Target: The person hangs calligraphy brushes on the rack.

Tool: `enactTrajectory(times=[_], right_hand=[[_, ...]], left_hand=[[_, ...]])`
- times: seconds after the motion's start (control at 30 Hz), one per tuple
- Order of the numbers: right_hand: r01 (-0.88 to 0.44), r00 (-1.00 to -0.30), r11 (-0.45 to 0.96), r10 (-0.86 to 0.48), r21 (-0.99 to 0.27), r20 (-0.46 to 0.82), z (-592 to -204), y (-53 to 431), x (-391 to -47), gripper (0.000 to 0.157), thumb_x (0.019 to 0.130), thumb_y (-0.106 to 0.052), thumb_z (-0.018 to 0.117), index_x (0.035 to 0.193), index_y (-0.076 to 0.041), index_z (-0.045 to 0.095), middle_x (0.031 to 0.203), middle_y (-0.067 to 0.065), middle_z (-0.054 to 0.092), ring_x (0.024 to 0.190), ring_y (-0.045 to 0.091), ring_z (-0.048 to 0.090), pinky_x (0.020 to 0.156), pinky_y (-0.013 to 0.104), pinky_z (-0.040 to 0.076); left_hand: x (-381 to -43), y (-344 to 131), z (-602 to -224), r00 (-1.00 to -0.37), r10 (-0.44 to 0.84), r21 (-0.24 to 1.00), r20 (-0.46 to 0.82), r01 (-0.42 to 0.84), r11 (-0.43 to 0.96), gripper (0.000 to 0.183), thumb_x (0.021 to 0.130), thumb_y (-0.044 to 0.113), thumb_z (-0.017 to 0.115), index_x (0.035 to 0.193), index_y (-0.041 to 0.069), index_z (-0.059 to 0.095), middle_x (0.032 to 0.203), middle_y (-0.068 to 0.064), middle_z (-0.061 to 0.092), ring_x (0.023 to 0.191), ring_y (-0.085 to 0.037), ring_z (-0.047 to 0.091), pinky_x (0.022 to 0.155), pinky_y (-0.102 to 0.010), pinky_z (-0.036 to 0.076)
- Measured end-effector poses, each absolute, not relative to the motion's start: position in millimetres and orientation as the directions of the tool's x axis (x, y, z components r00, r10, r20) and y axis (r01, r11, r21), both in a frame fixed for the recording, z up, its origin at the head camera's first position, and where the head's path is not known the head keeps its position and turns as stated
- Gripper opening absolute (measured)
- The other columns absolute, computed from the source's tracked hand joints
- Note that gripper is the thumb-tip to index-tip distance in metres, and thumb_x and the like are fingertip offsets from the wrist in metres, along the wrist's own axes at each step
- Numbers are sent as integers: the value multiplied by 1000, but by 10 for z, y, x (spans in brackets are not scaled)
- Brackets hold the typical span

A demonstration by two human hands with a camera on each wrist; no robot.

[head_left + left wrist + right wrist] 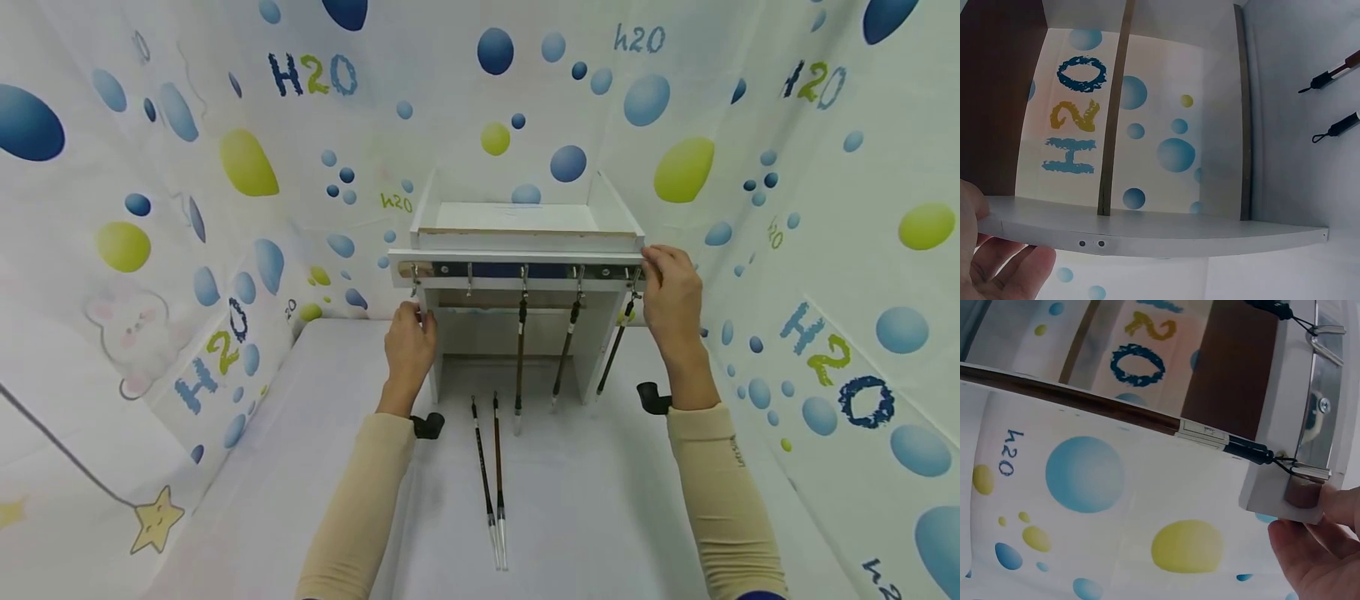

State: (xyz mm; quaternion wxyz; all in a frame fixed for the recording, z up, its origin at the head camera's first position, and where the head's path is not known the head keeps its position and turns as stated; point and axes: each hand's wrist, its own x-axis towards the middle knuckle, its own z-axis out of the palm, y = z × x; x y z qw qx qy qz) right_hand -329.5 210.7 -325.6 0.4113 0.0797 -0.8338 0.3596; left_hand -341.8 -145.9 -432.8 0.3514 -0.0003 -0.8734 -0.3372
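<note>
A white shelf rack (525,243) with a metal hook strip (487,270) along its front board stands at the back of the table. Three writing brushes hang from hooks by loops: a middle brush (521,358), another brush (566,346) and the rightmost brush (613,350). My left hand (410,346) grips the rack's left side panel (1166,240), thumb on one face and fingers on the other. At the front board's right end, my right hand (672,296) pinches the corner, beside the rightmost brush's loop (1282,464). Two more brushes (498,458) lie on the table.
The white table (585,492) spreads out in front of the rack. A patterned curtain (420,125) surrounds the back and sides. Atop the rack is an open tray section (517,217). The hook at far left (414,279) and the one beside it (469,279) hold no brush.
</note>
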Motion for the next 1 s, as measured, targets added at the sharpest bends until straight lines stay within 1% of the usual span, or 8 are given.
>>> enactTrajectory(times=[0.17,0.33,0.73,0.83,1.0], right_hand=[[-450,-609,724,180,-523,772,-3286,2131,-3317,26,101,-6,55,118,7,69,122,22,67,120,37,63,100,47,51],[-460,-597,724,176,-514,783,-3326,2143,-3342,26,102,-7,55,119,6,69,124,20,67,120,34,64,100,44,52],[-453,-602,723,184,-522,777,-3382,2118,-3364,29,103,-11,52,123,3,68,127,17,66,122,30,63,101,39,52],[-450,-608,721,185,-527,772,-3385,2112,-3360,29,103,-11,53,124,3,68,127,17,66,123,30,63,102,39,52],[-452,-608,723,179,-523,774,-3385,2114,-3359,29,103,-11,53,123,3,68,127,18,65,122,30,63,101,39,52]], left_hand=[[-3426,-1435,-4306,-755,-235,592,612,241,769,26,98,16,58,109,-7,59,99,-26,67,84,-43,69,69,-57,54],[-3440,-1439,-4310,-759,-240,597,605,234,767,27,98,17,58,110,-7,59,101,-25,67,85,-42,69,70,-56,54],[-3433,-1453,-4302,-767,-255,620,589,227,751,28,98,17,57,113,-7,60,103,-26,68,90,-43,69,74,-58,53],[-3435,-1464,-4303,-781,-259,642,569,226,732,29,99,18,57,115,-6,60,106,-26,68,93,-41,71,77,-56,55],[-3421,-1494,-4296,-794,-249,686,554,266,677,30,98,17,59,116,-6,62,108,-26,69,92,-39,73,80,-51,58]])
